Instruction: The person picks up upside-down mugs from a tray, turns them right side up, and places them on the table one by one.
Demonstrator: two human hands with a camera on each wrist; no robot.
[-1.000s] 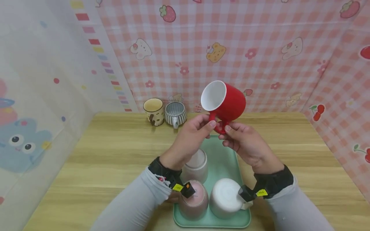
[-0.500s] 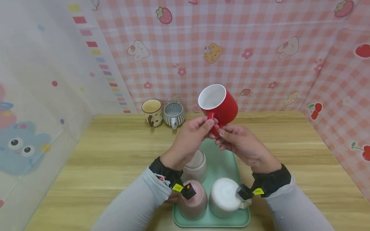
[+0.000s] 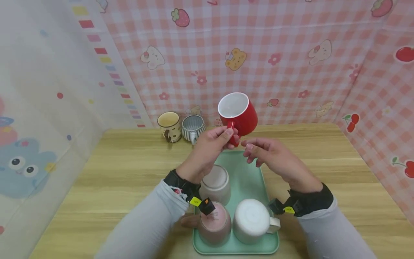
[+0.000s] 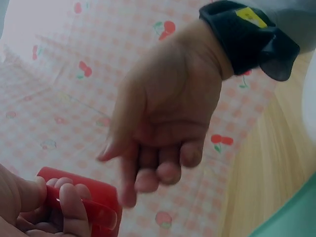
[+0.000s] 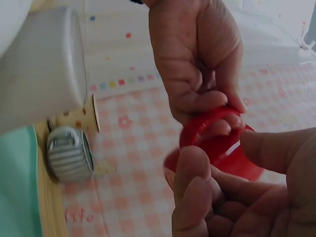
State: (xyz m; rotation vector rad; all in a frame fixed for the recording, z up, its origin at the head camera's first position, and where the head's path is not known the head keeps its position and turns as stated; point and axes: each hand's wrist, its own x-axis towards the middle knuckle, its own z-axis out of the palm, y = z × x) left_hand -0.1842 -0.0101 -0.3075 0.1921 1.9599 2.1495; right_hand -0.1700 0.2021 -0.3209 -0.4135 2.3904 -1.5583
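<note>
My left hand grips a red mug with a white inside by its handle, up in the air above the tray's far end. The mouth tilts up and toward me. In the right wrist view, left-hand fingers pass through the loop of the red handle. My right hand hovers just right of the mug, its fingers loosely bent and holding nothing. In the left wrist view, a gap shows between the right hand and the handle.
Below the hands lies a green tray bearing a pale ribbed mug, a pink mug and a white mug, all upside down. A spotted yellow mug and a striped mug stand at the back against a checked cloth.
The red mug has shifted left and turned somewhat more upright. My right hand has let go of the handle and drawn away to the right, while the left keeps its grip.
</note>
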